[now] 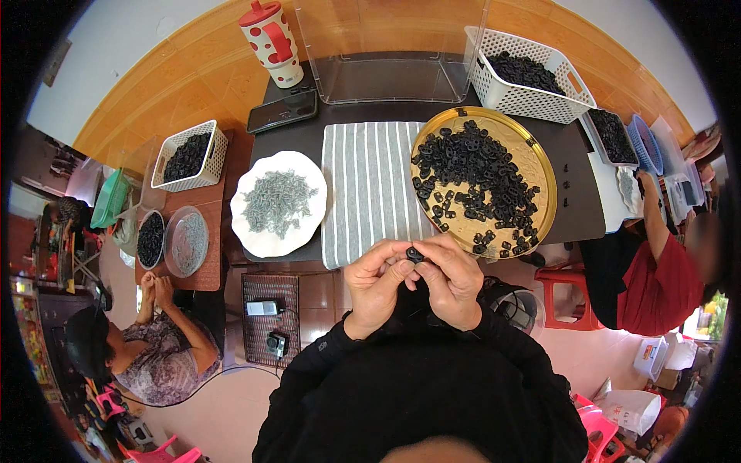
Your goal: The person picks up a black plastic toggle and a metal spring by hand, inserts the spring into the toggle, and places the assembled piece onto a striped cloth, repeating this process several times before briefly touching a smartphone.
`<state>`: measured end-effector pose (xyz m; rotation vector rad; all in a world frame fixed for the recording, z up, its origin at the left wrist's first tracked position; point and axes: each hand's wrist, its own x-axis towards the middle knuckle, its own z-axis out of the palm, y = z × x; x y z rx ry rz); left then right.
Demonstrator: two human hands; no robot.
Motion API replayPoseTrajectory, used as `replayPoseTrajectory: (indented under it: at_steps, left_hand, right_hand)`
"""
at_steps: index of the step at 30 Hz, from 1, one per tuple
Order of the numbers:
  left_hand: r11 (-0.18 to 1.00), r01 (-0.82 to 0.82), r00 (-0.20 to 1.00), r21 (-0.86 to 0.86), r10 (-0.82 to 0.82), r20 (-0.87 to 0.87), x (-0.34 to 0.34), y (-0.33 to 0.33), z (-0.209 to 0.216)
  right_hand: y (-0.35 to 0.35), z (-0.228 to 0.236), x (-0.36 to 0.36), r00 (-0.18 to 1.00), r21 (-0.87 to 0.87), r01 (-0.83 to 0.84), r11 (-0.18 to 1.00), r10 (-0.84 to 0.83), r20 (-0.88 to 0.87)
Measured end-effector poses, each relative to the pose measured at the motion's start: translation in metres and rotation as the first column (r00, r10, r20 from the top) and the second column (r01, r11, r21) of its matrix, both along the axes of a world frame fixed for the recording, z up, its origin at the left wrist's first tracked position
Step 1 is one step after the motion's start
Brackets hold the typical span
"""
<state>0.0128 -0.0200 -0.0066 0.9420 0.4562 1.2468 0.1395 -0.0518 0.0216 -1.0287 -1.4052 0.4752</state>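
Observation:
My left hand point(377, 279) and my right hand point(453, 281) meet in front of my chest, just off the table's near edge. Between their pinched fingertips sits a small black plastic part point(414, 254) with a hole in it; both hands grip it. Beyond my right hand, a round gold tray point(542, 154) carries a heap of similar black parts point(471, 158). To the left, a white scalloped plate point(245, 179) holds a pile of small silvery metal pieces point(279, 202). A grey-and-white striped cloth point(370, 181) lies between plate and tray.
Along the back stand a spotted tumbler point(272, 45), a phone point(282, 113), a clear plastic box point(390, 77) and a white basket point(502, 86) of black parts. One person point(158, 351) works at the left table; another in red point(664, 289) sits at right, beside a red stool point(570, 289).

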Motion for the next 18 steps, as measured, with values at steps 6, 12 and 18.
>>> replayPoseTrajectory:
  at_steps: [6,12,18]
  left_hand:
    - [0.998,-0.06,0.997,0.034,0.062,-0.042,0.003,-0.002,0.001]
    - [0.993,0.077,0.993,-0.091,-0.084,-0.079,-0.009,0.004,0.006]
    - [0.989,0.101,0.977,-0.11,-0.119,-0.177,-0.017,0.014,-0.003]
  right_hand:
    - [0.0,-0.001,-0.002,0.999,0.01,0.032,0.999,-0.032,0.033]
    - [-0.001,0.005,0.025,0.974,-0.225,-0.141,0.964,0.094,-0.208]
    - [0.062,0.069,0.142,0.933,-0.4,-0.135,0.907,-0.02,-0.36]
